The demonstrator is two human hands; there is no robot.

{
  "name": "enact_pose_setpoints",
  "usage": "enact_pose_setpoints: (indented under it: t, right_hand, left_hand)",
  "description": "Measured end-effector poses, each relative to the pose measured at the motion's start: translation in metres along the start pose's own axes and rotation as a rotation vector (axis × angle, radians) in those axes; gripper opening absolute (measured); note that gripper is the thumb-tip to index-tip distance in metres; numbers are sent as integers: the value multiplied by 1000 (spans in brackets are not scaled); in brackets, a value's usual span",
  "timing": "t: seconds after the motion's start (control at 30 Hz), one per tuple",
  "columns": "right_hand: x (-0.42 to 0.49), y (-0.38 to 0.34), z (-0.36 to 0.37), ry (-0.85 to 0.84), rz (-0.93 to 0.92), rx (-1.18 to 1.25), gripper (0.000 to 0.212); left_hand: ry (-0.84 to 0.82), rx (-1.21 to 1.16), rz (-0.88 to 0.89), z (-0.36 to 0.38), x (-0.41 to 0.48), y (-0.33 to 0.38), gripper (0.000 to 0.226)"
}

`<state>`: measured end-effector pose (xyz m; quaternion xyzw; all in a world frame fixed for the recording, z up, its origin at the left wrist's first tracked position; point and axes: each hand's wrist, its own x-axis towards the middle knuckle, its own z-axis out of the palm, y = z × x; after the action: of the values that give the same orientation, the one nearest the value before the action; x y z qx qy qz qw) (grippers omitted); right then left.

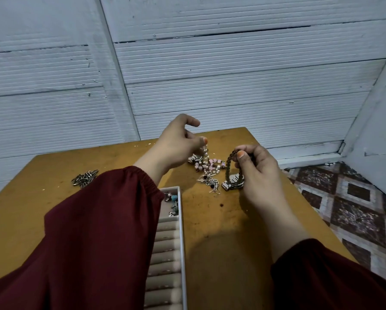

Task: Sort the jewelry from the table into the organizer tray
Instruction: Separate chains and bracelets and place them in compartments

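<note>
Bracelet: I see a dark braided loop [228, 166] pinched at its top by my right hand [260, 173], hanging above the table beside a watch.
Bracelet handling: I judge it light and limp; it will swing and fold. Best held at the braid, as now, not by a loose end.
Right hand: thumb and fingers closed on the bracelet; the watch [232, 183] lies just below, touching or nearly touching the loop. I cannot tell whether the two are linked.
Left hand: my left hand [176, 146] is curled over the pile, fingertips at a pearl strand [205, 153]. I cannot tell whether it grips the strand or only touches it.
Pile: pink and pearl beads [208, 165] with thin silver chains [211, 183], tangled between the hands. I judge the chains fragile and prone to snagging; lift one piece at a time.
Tray: the tray [183, 231] sits near, left of the pile, partly under my left sleeve. Its far compartment holds small pieces [173, 203]; the ring rolls look bare.
Clips: a metal heap [84, 177] lies well apart at left.
Table: worn wood [209, 220], spotted.
</note>
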<state>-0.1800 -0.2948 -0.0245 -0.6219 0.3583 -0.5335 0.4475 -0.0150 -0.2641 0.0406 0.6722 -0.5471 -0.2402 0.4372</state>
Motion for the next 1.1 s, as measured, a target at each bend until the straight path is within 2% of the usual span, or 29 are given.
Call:
enact_pose_setpoints:
  t: [0.23,0.47,0.6,0.73,0.87,1.1]
  right_hand:
    - [-8,1,12,-44,-18,-4,17]
    - [-21,-2,23,-76,-56,-8,13]
    - [-31,-8,27,-89,-33,12,6]
    - [-41,-22,35,-115,-33,75,8]
    - [-52,-39,42,-120,-135,25,5]
    - [-74,-62,59,-185,-176,0,15]
  left_hand:
    - [-13,-143,-93,-8,-21,-7,40]
    - [55,-15,-89,-24,-41,-10,32]
    - [113,22,-47,-36,-56,-11,30]
    - [198,46,16,-48,-73,-7,30]
    - [295,45,68,-64,-91,-4,34]
    - [446,11,139,-89,-128,-6,31]
